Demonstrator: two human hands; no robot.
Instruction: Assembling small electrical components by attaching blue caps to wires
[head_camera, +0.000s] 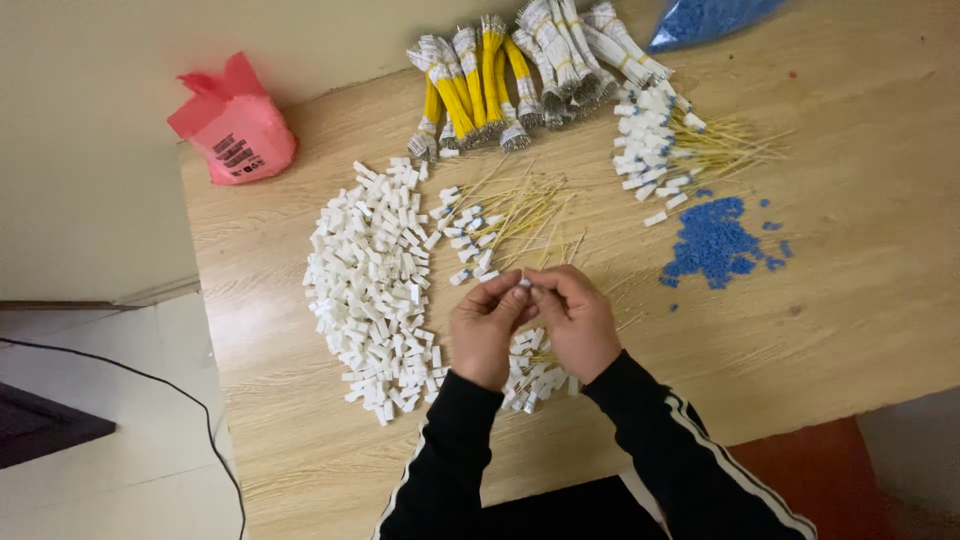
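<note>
Left hand and right hand meet fingertip to fingertip above the wooden table, near the middle of its near edge, both pinching one small white connector between thumbs and forefingers. Connector is tiny, white, blocky, mostly hidden by the fingers; long axis and facing cannot be told. Backs of both hands face the camera, wrists angled inward, black sleeves with a white stripe on the right. Big pile of white connectors lies just left of the hands, more under the wrists. Loose yellow wires lie beyond the fingertips. Bundled yellow wire packs sit at the far edge, blue pellets to the right, pink bag at the far left corner.
</note>
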